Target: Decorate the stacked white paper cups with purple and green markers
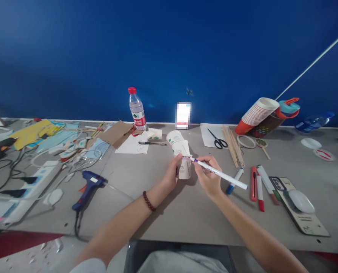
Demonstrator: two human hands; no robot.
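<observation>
My left hand [172, 175] is closed around a white paper cup [185, 170] that bears a purple drawn pattern along its upper edge. Two more pale cups with green print are lined up behind it; whether they are joined to it I cannot tell. In my right hand [208, 175] is a long white marker [224, 175], pinched between thumb and fingers. Its purple tip meets the patterned edge of the cup. A blue-and-white marker [235, 181] lies just right of my right hand. The left hand's far fingers are hidden behind the cup.
To the left are a blue glue gun [89, 189], a power strip [34, 189] and tangled cables. A water bottle [137, 110] stands at the back. Rightward lie scissors [218, 140], wooden sticks [233, 146], stacked cups [257, 115] and a phone [296, 212] under a white mouse [301, 201].
</observation>
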